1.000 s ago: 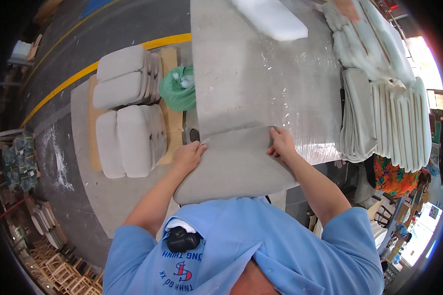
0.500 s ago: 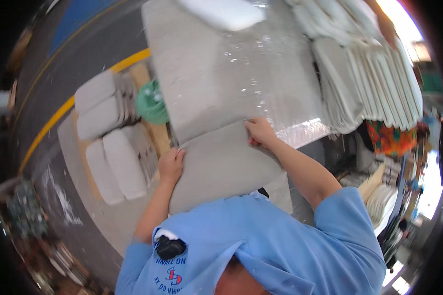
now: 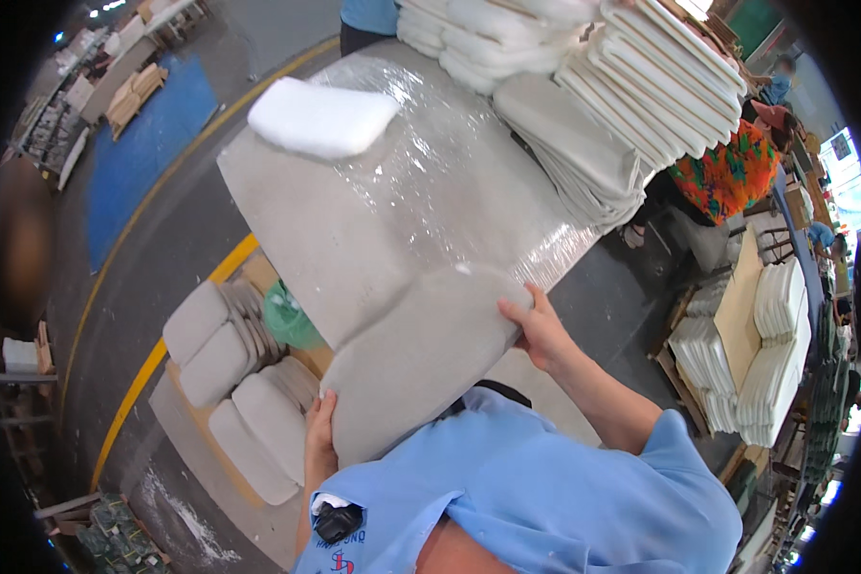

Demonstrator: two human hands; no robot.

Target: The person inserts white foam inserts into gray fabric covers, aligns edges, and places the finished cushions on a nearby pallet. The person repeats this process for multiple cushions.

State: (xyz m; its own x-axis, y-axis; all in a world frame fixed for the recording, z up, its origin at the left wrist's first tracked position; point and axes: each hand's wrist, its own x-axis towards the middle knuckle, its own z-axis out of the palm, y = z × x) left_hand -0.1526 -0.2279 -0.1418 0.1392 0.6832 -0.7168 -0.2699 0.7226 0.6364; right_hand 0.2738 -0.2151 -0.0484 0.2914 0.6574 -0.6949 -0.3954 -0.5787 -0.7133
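Observation:
A grey fabric-covered cushion (image 3: 426, 349) with rounded corners is held between my two hands, close to my body. Its far edge lies over the near part of the plastic-wrapped table (image 3: 354, 258). At the cushion's left end, my left hand (image 3: 321, 435) grips the edge, partly hidden by it. Gripping the right end is my right hand (image 3: 536, 330), with its thumb on top and the other fingers beneath. A white padded cushion (image 3: 323, 117) lies at the table's far left.
Grey covers (image 3: 574, 143) and white cushions (image 3: 651, 81) are stacked at the table's far right. To the left, grey cushions (image 3: 258, 421) sit on a low pallet beside a green bag (image 3: 287, 316). Another loaded pallet (image 3: 737, 344) stands right; a person in blue (image 3: 368, 17) is beyond the table.
The grey cushion has turned, its right end now farther from me than its left. My hands have shifted from its far corners to its two ends. My view has tilted and shows more surroundings.

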